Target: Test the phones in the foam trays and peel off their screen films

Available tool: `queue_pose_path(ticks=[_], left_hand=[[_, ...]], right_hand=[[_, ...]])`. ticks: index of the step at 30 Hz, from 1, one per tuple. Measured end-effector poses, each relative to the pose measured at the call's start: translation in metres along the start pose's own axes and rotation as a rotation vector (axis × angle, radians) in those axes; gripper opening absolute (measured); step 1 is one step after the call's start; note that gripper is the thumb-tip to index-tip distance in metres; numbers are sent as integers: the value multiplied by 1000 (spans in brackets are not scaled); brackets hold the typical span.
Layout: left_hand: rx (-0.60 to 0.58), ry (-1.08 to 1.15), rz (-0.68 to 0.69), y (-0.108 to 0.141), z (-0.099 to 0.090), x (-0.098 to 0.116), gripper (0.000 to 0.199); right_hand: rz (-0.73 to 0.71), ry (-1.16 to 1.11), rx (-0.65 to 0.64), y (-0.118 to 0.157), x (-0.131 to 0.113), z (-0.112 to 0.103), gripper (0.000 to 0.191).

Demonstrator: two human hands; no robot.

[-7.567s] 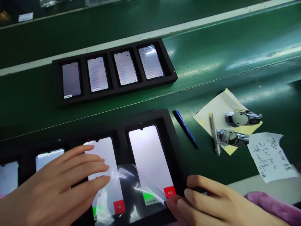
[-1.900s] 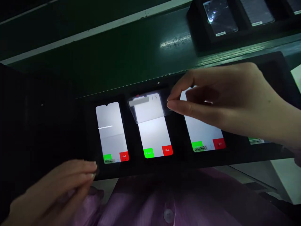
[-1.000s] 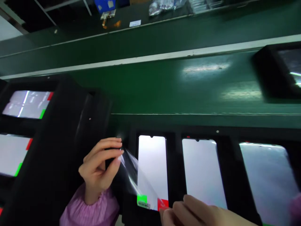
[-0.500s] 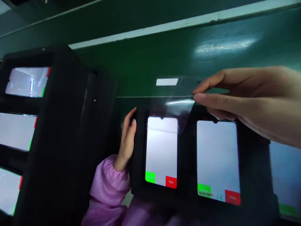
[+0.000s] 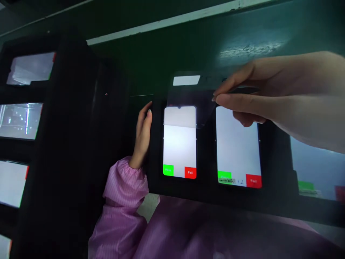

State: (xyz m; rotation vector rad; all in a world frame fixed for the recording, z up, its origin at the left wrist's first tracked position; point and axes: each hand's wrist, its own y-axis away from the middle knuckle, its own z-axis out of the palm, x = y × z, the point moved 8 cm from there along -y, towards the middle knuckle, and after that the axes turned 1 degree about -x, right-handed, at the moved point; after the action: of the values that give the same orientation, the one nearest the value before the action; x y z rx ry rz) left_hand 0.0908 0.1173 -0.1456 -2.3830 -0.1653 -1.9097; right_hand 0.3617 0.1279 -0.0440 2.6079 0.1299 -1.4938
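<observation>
Between the thumb and fingertips of my right hand (image 5: pixel 242 93), a thin clear sheet (image 5: pixel 185 95) is pinched at its right side. It hangs tilted over the top of a lit phone-like screen (image 5: pixel 179 147), whose white display has a green "Pass" box and a red "Fail" box; I cannot tell if they touch. A bright white patch shows near the sheet's upper edge. My left hand (image 5: pixel 143 131) lies along the left side of the black case (image 5: pixel 156 169) around the screens, its fingers stretched out and holding nothing visible.
Right of that screen is a second lit screen (image 5: pixel 238 151) with a barcode sticker, then a third screen (image 5: pixel 312 167), partly behind my right arm. On the left stands another black case (image 5: pixel 70 144) with several lit screens. A green surface (image 5: pixel 151 64) with a pale strip lies behind.
The view has shifted, so the case and both hands appear higher. My right hand still pinches the clear sheet, which now looks less tilted above the screen. My left hand stays at the case's side.
</observation>
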Motion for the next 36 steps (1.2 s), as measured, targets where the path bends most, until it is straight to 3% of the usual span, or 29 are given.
queue_pose_path(ticks=[4, 6, 17, 22, 29, 32, 34, 36], left_hand=[[5, 59, 7, -1, 0, 0, 36], [6, 95, 9, 0, 0, 0, 35], [20, 124, 13, 5, -1, 2, 40], [54, 115, -3, 6, -5, -1, 40], [73, 93, 3, 3, -3, -2, 36], [119, 71, 50, 13, -11, 7, 35], [151, 49, 145, 36, -24, 20, 34], [105, -42, 309, 70, -36, 40, 32]], right_hand=[[8, -14, -34, 10, -12, 12, 10], [-5, -35, -34, 14, -17, 17, 6], [-95, -107, -126, 22, -15, 38, 15], [-113, -145, -143, 22, -11, 39, 22], [-171, -173, -127, 19, -16, 39, 16], [-234, -44, -267, 39, -21, 47, 13], [-385, 165, -404, 69, -28, 55, 20], [-577, 365, -380, 103, -33, 53, 26]])
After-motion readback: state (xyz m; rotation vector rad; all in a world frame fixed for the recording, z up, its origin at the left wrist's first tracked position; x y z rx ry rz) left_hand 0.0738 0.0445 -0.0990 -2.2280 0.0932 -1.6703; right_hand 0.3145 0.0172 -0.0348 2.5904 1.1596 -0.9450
